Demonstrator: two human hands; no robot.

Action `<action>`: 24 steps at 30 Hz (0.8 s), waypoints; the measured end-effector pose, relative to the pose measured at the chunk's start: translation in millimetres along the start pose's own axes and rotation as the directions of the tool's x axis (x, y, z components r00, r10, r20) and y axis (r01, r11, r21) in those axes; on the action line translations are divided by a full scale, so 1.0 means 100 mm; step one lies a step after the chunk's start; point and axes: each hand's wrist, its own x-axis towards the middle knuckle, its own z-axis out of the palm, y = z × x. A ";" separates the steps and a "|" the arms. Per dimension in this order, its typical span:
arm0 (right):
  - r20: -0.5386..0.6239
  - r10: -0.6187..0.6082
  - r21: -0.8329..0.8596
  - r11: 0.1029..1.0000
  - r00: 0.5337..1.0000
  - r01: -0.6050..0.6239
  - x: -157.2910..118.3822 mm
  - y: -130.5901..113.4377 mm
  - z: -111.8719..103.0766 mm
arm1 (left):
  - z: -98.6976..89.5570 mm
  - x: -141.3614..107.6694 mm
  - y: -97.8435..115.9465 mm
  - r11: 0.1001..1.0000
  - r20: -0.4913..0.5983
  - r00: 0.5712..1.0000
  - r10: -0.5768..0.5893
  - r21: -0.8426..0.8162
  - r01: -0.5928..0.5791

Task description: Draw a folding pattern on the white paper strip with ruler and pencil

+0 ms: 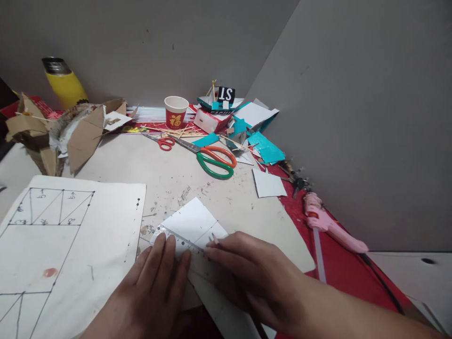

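Note:
A small white card with thin drawn lines lies on the pale work surface. Across it rests a clear ruler, slanting down to the right. My left hand presses on the ruler with its fingers stretched out and slightly apart. Beside the ruler's right part, my right hand pinches a pencil, whose tip shows just past the fingertips over the card. The lower part of the card is hidden under my hands.
A large sheet with drawn lines lies left. Scissors with orange and green handles, small red scissors and a paper cup stand or lie behind. A pink glue gun is right, a yellow bottle back left.

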 end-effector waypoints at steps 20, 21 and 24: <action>-0.038 -0.031 -0.110 0.994 0.999 0.027 0.22 0.38 0.07 | -0.01 0.02 0.05 0.998 -0.005 1.000 0.003 0.069 -0.003; -0.039 -0.027 -0.105 0.994 0.999 0.023 0.22 0.38 0.07 | -0.02 0.02 0.03 0.996 0.009 1.000 0.027 0.083 -0.027; -0.046 -0.033 -0.100 0.995 0.998 0.028 0.23 0.37 0.07 | -0.03 0.01 -0.02 0.990 0.019 0.996 0.092 0.106 -0.093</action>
